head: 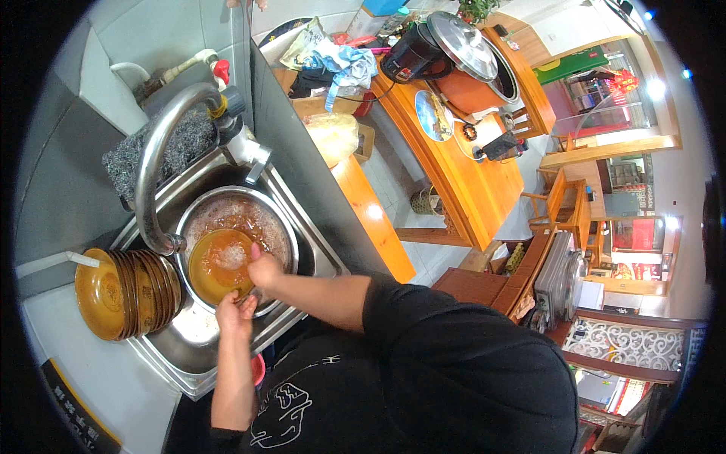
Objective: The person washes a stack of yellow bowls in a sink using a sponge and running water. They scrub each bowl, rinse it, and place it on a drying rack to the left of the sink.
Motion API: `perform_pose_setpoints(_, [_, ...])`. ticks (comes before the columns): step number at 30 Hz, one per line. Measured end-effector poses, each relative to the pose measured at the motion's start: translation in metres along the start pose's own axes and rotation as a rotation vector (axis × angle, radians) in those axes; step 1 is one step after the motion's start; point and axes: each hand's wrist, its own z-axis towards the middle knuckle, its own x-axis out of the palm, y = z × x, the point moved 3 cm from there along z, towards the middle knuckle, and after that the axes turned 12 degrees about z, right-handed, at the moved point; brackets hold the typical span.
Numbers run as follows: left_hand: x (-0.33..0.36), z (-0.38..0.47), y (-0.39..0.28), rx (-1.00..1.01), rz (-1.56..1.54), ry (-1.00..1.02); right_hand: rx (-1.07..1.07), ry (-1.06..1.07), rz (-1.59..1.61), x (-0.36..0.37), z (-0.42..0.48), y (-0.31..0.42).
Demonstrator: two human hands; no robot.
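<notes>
A yellow-brown bowl (212, 272) with foamy water in it sits tilted in a round metal basin (288, 218) of soapy water, inside the stainless steel sink (187, 363). My right hand (264, 268) grips the bowl's rim on the right, thumb on the inner side. At its lower rim, my left hand (237, 312) holds the bowl with the fingertips; part of the fingers is hidden. A stack of several similar brown bowls (102, 295) lies on its side at the left edge of the sink. The curved metal faucet (148, 170) reaches over the basin's left rim.
Behind the faucet is a dark speckled block or cloth (187, 144). A valve with a red handle (221, 71) is on the wall. A grey partition (306, 187) separates the sink from a wooden bench (374, 221) and a wooden table (482, 193) holding a large pot (473, 91).
</notes>
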Motion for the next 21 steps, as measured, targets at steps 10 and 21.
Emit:
perform_pose_setpoints(10, [0.003,0.006,0.012,0.114,-0.058,-0.015,-0.077,-0.074,0.176,-0.001,-0.014,0.004])
perform_pose_setpoints(21, [0.027,-0.012,0.006,0.13,-0.117,-0.03,-0.077,-0.123,0.133,-0.001,-0.005,-0.005])
